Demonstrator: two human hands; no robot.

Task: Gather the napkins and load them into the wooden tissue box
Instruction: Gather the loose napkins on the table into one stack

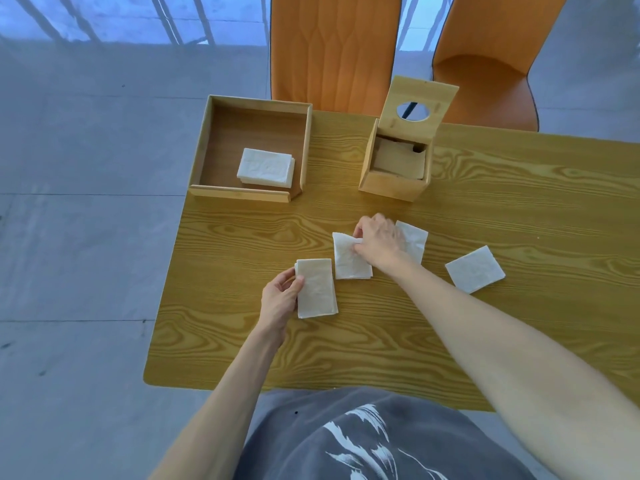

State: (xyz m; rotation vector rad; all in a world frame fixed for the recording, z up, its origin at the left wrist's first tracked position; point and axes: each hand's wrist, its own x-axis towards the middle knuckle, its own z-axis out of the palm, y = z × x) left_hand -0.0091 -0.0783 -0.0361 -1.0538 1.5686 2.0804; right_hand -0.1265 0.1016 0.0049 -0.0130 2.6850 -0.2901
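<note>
A dining corner, it seems — a wood-grain desk [519,209] with two orange chairs [332,46] pushed up, grey tiled floor [86,237] around.

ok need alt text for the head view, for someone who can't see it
A person's left hand holds a small stack of white folded paper napkins while the right hand pinches another white napkin on a yellow wood-grain table. Behind stand a light wooden tissue box with its lid open and a shallow wooden tray holding more napkins.
</note>
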